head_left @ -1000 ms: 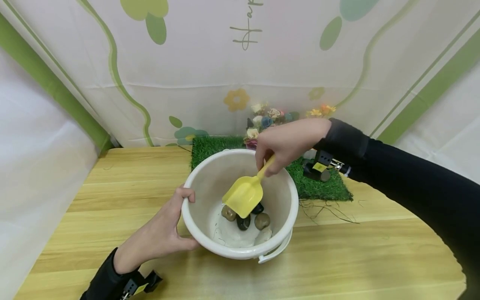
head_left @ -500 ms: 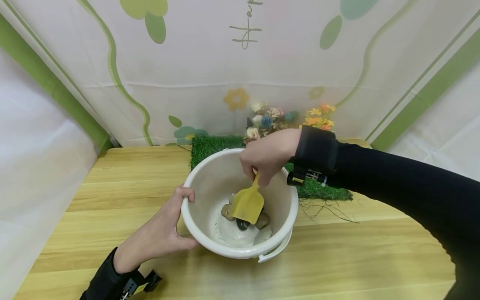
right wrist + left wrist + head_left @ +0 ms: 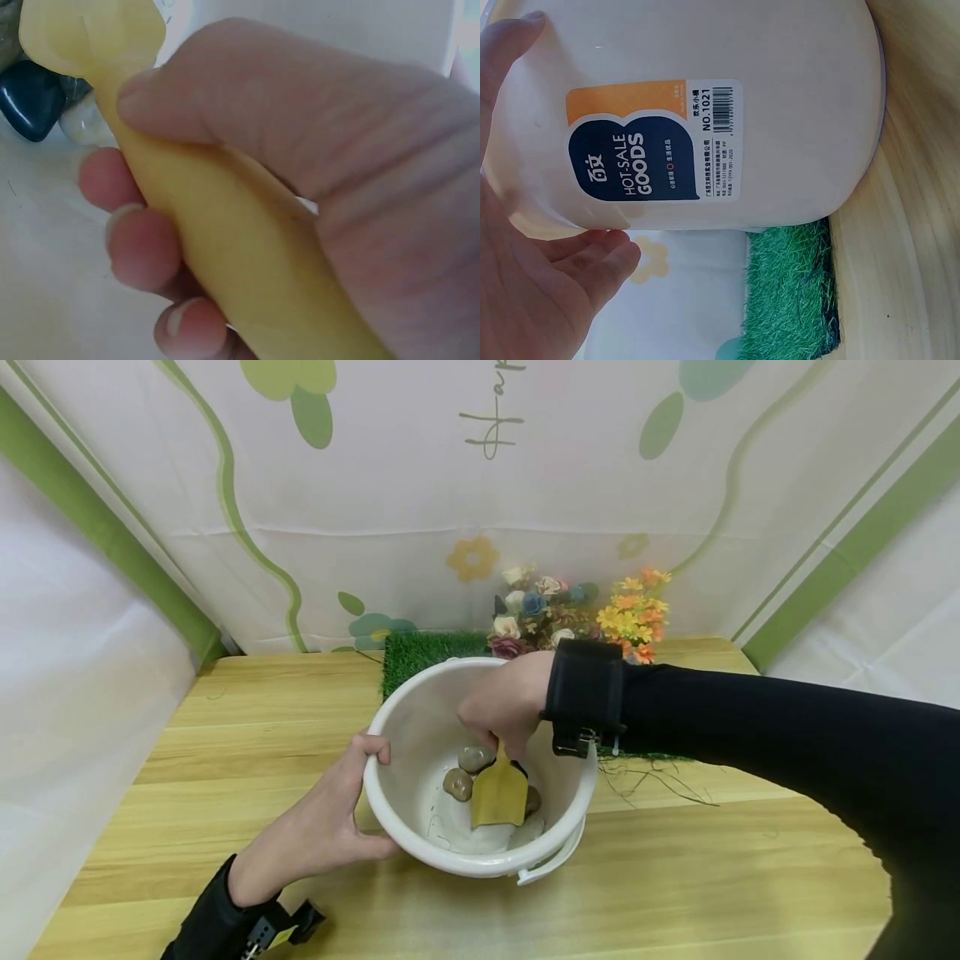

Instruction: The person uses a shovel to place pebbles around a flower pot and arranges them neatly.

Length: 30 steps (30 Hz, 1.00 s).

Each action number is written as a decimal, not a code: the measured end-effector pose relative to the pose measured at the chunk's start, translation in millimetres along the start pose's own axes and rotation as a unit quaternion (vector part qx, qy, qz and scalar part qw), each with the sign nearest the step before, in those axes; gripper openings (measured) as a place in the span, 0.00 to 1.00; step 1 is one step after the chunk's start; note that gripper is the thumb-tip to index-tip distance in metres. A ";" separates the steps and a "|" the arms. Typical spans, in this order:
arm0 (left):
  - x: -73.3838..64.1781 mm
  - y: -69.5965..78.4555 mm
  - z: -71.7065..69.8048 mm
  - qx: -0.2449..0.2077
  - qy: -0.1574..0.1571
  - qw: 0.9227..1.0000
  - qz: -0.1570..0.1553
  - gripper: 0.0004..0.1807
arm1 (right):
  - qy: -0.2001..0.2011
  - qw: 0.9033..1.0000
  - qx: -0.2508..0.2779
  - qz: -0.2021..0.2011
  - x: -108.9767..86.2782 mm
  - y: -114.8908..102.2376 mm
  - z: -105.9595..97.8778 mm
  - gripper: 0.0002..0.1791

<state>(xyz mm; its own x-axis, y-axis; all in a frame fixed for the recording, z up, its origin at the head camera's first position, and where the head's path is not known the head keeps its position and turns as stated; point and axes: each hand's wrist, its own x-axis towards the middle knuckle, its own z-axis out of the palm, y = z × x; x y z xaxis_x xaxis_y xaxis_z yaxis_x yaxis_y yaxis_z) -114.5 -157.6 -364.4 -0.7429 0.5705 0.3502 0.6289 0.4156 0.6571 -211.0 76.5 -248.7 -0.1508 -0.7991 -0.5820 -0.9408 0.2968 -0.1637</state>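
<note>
A white bucket (image 3: 480, 864) stands on the wooden table, its handle hanging down at the front right. My left hand (image 3: 322, 822) grips the bucket's left side, fingers hooked over the rim and thumb against the outer wall. Inside the bucket, my right hand (image 3: 506, 702) holds a yellow toy shovel (image 3: 500, 795) by its handle, blade downward. A brown stone (image 3: 457, 784) and a grey stone (image 3: 476, 759) lie left of the blade. Another brown stone (image 3: 533, 799) is partly covered by it. The right wrist view shows a dark glossy stone (image 3: 31, 101) near the blade.
Behind the bucket lies a green artificial grass mat (image 3: 423, 656) with mixed artificial flowers (image 3: 532, 610) and orange-yellow flowers (image 3: 633, 614). Loose dark strands (image 3: 660, 785) lie to the right. A printed white curtain (image 3: 390, 485) closes off the back and sides.
My right hand has lowered into the bucket and shifted left. The shovel blade swung from slanting left to pointing toward me, now covering the dark stones. My left hand and the bucket stayed put.
</note>
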 end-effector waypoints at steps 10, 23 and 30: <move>0.2 0.2 0.2 -0.002 0.000 1.000 0.004 0.42 | -0.005 1.000 -0.022 -0.013 4.7 0.5 -0.1 0.18; 0.1 -0.5 0.4 0.003 0.001 1.000 0.008 0.42 | -0.019 0.999 -0.037 -0.008 7.1 -2.6 -1.7 0.18; 0.1 -1.0 -0.3 0.010 0.001 1.000 0.008 0.42 | -0.039 0.998 -0.033 -0.036 33.5 30.4 21.8 0.17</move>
<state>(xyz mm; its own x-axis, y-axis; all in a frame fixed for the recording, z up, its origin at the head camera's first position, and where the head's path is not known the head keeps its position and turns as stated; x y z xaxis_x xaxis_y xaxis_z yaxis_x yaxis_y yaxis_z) -115.2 -158.1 -364.8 -0.7325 0.5767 0.3618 0.6455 0.4194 0.6383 -238.0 70.1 -290.5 -0.0606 -0.7734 -0.6310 -0.9668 0.2026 -0.1555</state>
